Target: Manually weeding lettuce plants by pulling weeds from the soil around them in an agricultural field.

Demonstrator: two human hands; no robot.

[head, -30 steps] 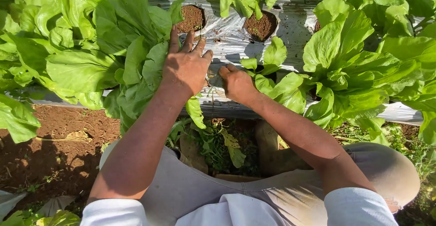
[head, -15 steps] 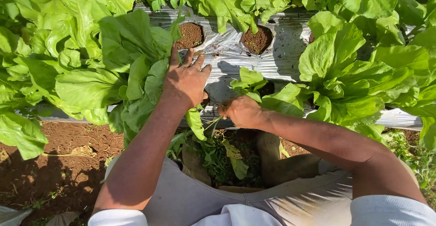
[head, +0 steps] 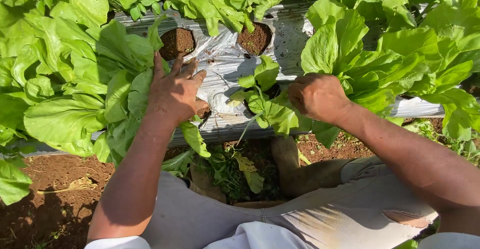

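Note:
My left hand (head: 174, 93) lies flat with fingers spread on the leaves of a large green lettuce plant (head: 85, 94), pressing them aside at the edge of the silver plastic mulch (head: 225, 61). My right hand (head: 317, 97) is closed around the base of a small leafy seedling (head: 265, 99) that stands at a hole in the mulch. Its leaves stick out to the left of my fist.
Two round holes of bare soil (head: 177, 42) (head: 255, 38) open in the mulch beyond my hands. Big lettuce plants (head: 400, 59) crowd the right and the far side. Red-brown earth (head: 45, 199) and pulled weeds (head: 230, 169) lie in the furrow by my bare feet (head: 290, 164).
My right hand has shifted to the right and lifted slightly, and the small seedling now stands clear beside it. My left hand stays spread on the lettuce leaves.

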